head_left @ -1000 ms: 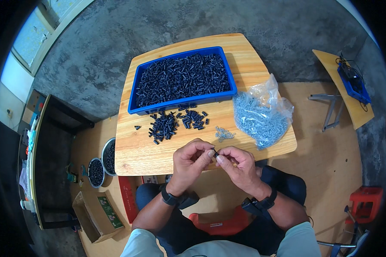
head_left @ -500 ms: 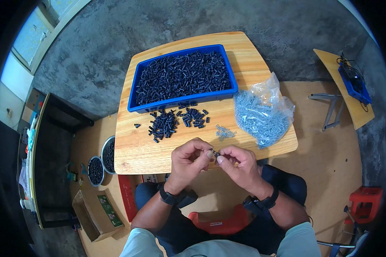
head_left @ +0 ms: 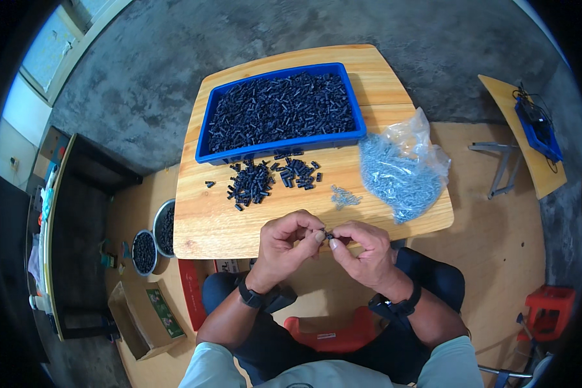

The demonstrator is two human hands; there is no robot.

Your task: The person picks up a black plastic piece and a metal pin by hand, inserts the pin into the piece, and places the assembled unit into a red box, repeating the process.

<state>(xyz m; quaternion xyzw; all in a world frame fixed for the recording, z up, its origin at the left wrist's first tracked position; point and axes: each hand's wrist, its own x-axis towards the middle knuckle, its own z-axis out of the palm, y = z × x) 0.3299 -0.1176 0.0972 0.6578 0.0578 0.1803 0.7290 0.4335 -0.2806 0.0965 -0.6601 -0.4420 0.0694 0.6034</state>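
Table: a small wooden table [head_left: 220, 226] is set over the seated person's knees, so that all stock is kept within reach.
Tray: a blue plastic tray [head_left: 204, 139], heaped with small dark cylindrical parts, is placed at the table's far side.
Bag: a clear plastic bag of pale screws [head_left: 401, 171] is laid open at the table's right edge; no label is seen on it.
Loose pile: a scatter of dark parts [head_left: 255, 181] is spread just in front of the tray, with a few loose screws [head_left: 344, 197] beside it.
Hands: the left hand [head_left: 288, 242] and right hand [head_left: 362, 249] are brought together at the table's near edge.
Grip: a small dark part [head_left: 326, 235] is pinched between both hands' closed fingertips.
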